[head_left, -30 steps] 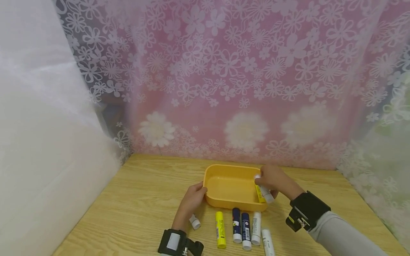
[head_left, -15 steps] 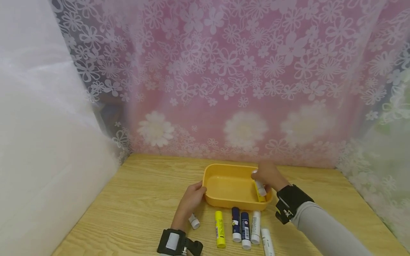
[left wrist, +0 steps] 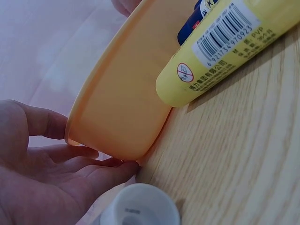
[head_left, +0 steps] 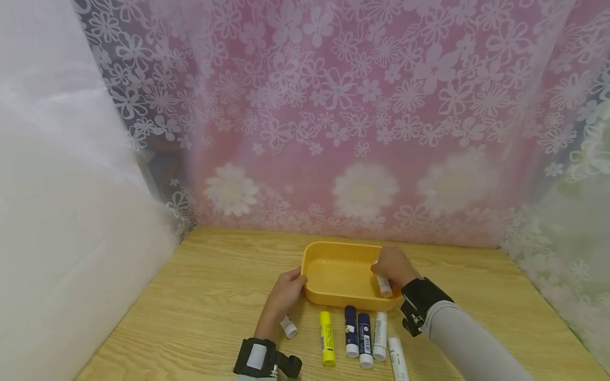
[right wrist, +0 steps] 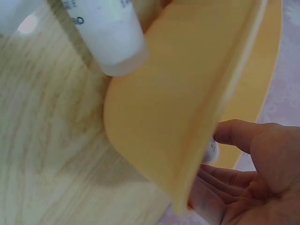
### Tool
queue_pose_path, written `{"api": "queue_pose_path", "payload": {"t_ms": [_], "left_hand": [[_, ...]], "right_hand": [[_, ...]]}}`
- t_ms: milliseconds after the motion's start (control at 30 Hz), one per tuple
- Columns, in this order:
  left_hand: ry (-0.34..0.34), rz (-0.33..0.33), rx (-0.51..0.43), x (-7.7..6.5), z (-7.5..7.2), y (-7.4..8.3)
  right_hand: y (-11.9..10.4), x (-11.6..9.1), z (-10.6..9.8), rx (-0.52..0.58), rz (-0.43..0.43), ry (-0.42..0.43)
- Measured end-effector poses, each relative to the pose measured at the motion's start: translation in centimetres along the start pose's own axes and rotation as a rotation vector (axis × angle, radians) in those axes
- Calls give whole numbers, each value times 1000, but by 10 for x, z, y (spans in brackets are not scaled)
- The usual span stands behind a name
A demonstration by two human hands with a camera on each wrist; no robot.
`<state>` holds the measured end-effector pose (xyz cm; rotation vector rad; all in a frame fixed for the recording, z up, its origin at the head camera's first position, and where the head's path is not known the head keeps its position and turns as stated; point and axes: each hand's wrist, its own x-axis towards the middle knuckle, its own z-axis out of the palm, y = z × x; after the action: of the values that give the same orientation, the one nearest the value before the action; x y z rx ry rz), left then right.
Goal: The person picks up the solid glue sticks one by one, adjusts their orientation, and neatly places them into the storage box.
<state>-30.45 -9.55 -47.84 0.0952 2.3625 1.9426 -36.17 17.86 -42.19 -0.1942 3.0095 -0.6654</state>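
Observation:
My left hand [head_left: 285, 291] grips the left end of the yellow plastic tray [head_left: 343, 302], thumb on the rim and fingers under the wall in the left wrist view. Inside the tray's right end, my right hand [head_left: 396, 264] holds a white glue stick [head_left: 384, 286] slanting down toward the tray's floor. Only a small part of this glue stick [right wrist: 212, 152] shows past the rim in the right wrist view. The spot in the tray around the held stick is largely hidden by the hand.
Before the tray lie a yellow glue stick [head_left: 326, 338], two dark blue glue sticks [head_left: 351, 332] and white ones [head_left: 380, 336]. Another white glue stick [head_left: 289, 327] lies partly hidden by the left wrist. A floral curtain [head_left: 295, 132] hangs behind the wooden table [head_left: 205, 296].
My right hand has moved left and down into the tray with the white glue stick. A yellow glue stick seen at the tray's right end earlier is now hidden. My left hand stays put.

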Motion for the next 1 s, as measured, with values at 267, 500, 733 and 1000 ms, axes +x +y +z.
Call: {"api": "queue_pose_path", "payload": {"t_ms": [267,500,733,1000], "left_hand": [[-1,-12,-6,0,-1,0],[-7,-16,-6,-1,-1,0],[-3,-13,-5,-2,-1,0],[-9,-10,-6,-1,-2,-1]], "right_hand": [[-1,0,5,-62,-22,27],[4,7,14,-67,0,28],[3,8,21,-49,20,25],[2,6,23,-25,10,31]]}}
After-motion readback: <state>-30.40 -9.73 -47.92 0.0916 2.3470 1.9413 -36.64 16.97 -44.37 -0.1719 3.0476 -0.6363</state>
